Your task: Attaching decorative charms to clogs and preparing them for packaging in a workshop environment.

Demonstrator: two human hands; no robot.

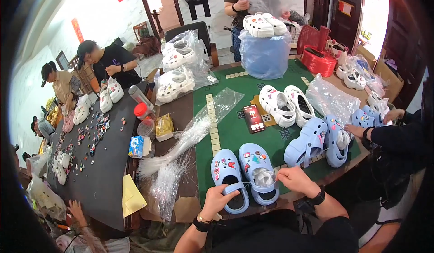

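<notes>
Two light-blue clogs with colourful charms, a left clog and a right clog, lie side by side at the table's near edge. White paper is stuffed in the right one. My left hand is closed at the strap of the left clog. Beside the right clog, my right hand is pinched; a thin clear strand runs between the clogs toward it. A bundle of clear plastic ties, partly in a clear bag, lies to the left.
Another blue pair, white clogs and a phone lie on the green mat. At right, a co-worker's hands touch a blue clog. Left stand a red-lidded jar and a dark table with loose charms; other people work around.
</notes>
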